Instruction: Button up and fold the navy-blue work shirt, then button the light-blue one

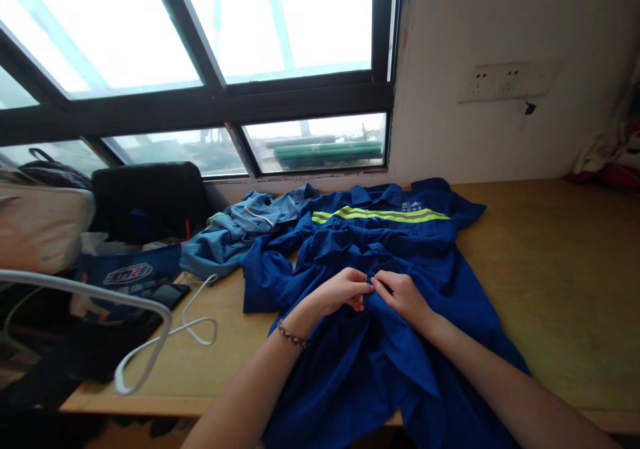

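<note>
A dark blue work shirt (440, 282) with a yellow-green reflective band across its chest lies spread on the wooden table, its collar toward the window and its lower part hanging over the near edge. At the middle of its front, my left hand (347, 288) pinches the cloth between thumb and fingers. Close beside it, my right hand (400, 292) pinches the same front edge, the fingertips of both hands almost meeting. Whether a button sits between them is hidden by the fingers. A braided bracelet circles my left wrist.
A lighter blue garment (225, 236) lies crumpled left of the shirt. A white cable (200, 319) loops over the table (565, 289). Bags, including a blue one (130, 276), crowd the left side. Behind stand the window and a wall with power sockets (510, 81).
</note>
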Demonstrator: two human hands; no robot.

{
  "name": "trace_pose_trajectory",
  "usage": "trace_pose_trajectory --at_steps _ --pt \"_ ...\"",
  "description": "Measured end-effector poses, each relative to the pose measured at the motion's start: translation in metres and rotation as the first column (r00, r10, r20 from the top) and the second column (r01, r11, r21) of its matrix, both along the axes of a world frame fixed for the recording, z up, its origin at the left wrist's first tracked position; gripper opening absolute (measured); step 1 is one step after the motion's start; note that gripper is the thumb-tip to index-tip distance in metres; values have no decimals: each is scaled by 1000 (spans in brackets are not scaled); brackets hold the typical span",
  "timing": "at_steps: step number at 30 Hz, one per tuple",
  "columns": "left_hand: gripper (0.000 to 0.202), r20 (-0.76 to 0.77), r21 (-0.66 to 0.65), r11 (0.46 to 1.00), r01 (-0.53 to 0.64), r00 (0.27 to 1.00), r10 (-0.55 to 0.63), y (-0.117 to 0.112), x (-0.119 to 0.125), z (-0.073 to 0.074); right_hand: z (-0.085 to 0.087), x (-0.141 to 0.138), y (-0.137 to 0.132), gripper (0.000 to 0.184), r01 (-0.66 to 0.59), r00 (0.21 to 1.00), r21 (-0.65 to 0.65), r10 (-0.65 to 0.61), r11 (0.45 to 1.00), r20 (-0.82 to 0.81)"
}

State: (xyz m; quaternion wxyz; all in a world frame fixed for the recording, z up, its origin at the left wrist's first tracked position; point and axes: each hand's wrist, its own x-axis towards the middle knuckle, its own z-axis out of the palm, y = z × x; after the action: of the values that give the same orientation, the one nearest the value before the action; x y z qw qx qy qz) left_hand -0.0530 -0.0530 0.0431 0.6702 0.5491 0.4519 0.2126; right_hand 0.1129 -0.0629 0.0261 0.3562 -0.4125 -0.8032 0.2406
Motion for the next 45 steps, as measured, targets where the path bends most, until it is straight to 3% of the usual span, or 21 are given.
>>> trace_pose_trajectory --at_steps 10,16,19,21,24,28,32,35,37,38,40,42,43,45 --pt "11 137 -70 993 -95 985 104 2 7 -7 5 0 0 25 -3 999 -25 2 1000 -37" --pt "12 126 -83 989 -125 983 135 2 8 -8 -1 -3 4 28 -11 985 -200 -24 980 -169" --pt "10 122 -79 990 -117 984 126 3 8 -11 -4 -3 5 29 -22 988 -237 -16 971 -156" --pt "11 121 -74 992 -105 986 114 4 8 -13 -4 -3 4 27 0 999 -164 -8 987 -50" --pt "10 109 -76 991 -111 987 119 4 9 -17 -3 -2 1 21 13 982 45 -21 999 190" --pt "7 85 -141 974 -177 978 190 6 11 -21 0 1 1 20 -93 950 200 26 975 312" --pt "13 145 -267 953 -145 971 188 9 10 -21 4 0 -1 21 -97 981 157 68 983 180" --pt "10 233 -235 964 -124 956 180 8 11 -17 4 -3 -2 25 -11 997 -35 8 999 -75" --pt "11 267 -184 974 -131 947 178 6 11 -14 1 -5 0 29 -27 953 -308 -68 951 -295" --pt "10 265 -160 978 -135 948 174 5 11 -13 -1 -5 2 29 -87 914 -459 -112 884 -389" --pt "9 232 -125 984 -130 960 156 4 11 -10 -5 -5 8 29 -264 841 -688 -188 676 -507" --pt "12 191 -101 987 -125 971 142 4 10 -11 -9 -2 13 29 -389 804 -778 -230 493 -548" --pt "14 176 -89 987 -130 974 144 5 10 -12 -10 -2 15 30 -413 796 -789 -240 455 -555" --pt "13 151 -53 985 -163 974 170 7 9 -17 -13 -1 16 31 -392 794 -782 -250 485 -554"
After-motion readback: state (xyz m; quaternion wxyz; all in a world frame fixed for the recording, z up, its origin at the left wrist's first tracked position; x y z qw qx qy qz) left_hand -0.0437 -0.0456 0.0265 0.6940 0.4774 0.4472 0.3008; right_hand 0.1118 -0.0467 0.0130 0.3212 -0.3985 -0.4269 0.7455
